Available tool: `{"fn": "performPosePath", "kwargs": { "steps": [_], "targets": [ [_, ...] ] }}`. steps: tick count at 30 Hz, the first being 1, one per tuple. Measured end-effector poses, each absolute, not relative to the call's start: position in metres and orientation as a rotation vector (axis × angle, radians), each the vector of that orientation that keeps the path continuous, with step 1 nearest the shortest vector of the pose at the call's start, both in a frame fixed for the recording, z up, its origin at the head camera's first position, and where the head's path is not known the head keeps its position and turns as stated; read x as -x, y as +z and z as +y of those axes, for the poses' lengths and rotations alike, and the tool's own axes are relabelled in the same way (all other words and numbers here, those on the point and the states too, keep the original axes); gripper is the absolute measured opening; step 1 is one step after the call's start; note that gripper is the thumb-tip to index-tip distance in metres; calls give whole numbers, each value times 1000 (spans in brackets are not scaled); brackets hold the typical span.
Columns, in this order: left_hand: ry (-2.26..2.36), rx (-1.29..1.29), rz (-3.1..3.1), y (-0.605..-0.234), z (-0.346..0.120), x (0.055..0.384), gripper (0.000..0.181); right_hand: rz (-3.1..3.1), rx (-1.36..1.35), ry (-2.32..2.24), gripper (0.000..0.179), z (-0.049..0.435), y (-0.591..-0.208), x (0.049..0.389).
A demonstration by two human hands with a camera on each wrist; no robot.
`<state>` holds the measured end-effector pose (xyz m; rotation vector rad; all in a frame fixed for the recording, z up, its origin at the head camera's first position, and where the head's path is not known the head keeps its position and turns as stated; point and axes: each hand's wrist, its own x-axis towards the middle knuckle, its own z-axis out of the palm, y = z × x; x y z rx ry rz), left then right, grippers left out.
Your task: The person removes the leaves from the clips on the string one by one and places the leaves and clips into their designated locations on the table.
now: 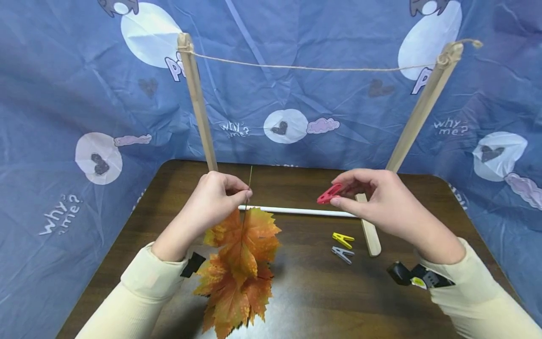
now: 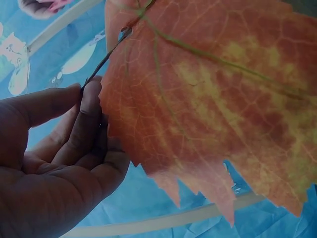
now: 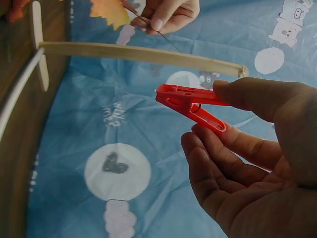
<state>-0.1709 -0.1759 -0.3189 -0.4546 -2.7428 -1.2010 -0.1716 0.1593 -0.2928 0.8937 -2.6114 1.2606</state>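
Note:
Between thumb and fingers, my left hand [image 1: 220,195] pinches the thin stem [image 2: 101,62] of a string of orange autumn leaves [image 1: 241,254]. The leaves hang below that hand, over the table. My right hand [image 1: 377,197] holds a red clothespin [image 3: 190,101] by its two handle ends, thumb on one and a finger on the other. The clothespin is level with the left hand and apart from it. A yellow clothespin [image 1: 343,240] and a grey clothespin [image 1: 342,254] lie on the table below the right hand.
A twine line [image 1: 296,68] runs between the tops of a left wooden post [image 1: 199,103] and a right wooden post [image 1: 423,110]. A white rod [image 1: 296,211] spans low between them, above the dark table [image 1: 313,292]. Patterned blue cloth [image 1: 254,99] hangs behind.

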Motion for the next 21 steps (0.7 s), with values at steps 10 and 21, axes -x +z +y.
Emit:
{"fn": "performPosePath", "kwargs": {
  "steps": [10, 21],
  "targets": [
    [-1194, 463, -2789, -330, -181, 167, 8, -2683, -867, 1299, 25, 167, -336, 167],
    [-1235, 428, -2839, -344, -187, 164, 10, -2884, -782, 1177, 23, 173, -381, 162]
  ]
}}
